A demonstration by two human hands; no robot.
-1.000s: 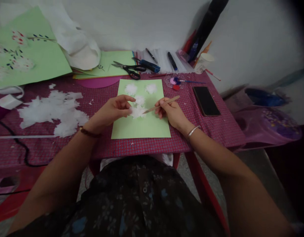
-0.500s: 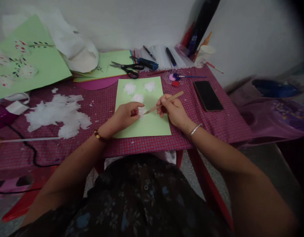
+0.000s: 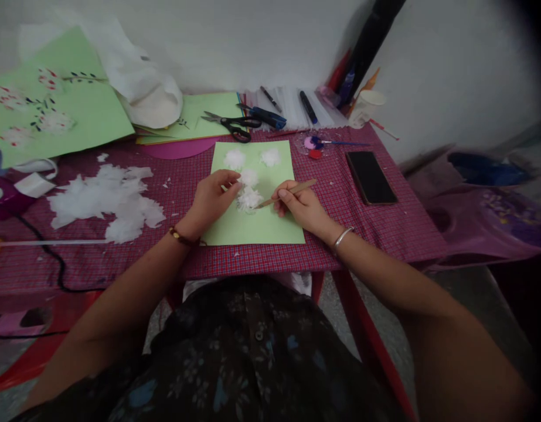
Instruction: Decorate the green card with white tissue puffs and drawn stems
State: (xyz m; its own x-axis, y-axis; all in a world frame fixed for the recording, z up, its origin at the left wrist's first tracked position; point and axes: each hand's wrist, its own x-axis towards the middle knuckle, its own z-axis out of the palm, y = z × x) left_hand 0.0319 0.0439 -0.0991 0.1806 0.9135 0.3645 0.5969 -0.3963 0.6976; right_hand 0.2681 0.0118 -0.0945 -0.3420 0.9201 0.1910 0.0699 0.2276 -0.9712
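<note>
A light green sheet of paper [image 3: 274, 228] lies in front of me with several white paper tufts on it. My right hand [image 3: 296, 202] pinches a slim wooden stick [image 3: 306, 184], its tip at the lower edge of the nearest white tuft [image 3: 249, 198]. On the sheet's left side rests my left hand [image 3: 215, 196], fingers curved, thumb and forefinger slightly apart. It holds nothing that I can see and is close to that tuft and to the middle tuft [image 3: 247, 177].
White paper scraps [image 3: 105, 199] are heaped at the left. Behind the sheet lie black scissors [image 3: 235, 124] and a blue-handled cutter [image 3: 268, 116]. A phone [image 3: 370, 177] and a paint palette with a brush [image 3: 315, 146] sit to the right. A decorated green sheet [image 3: 89, 111] stands back left.
My left hand has drawn back up and left, uncovering the nearest tuft. My right hand has shifted slightly down and left with the stick. The view has tilted a little.
</note>
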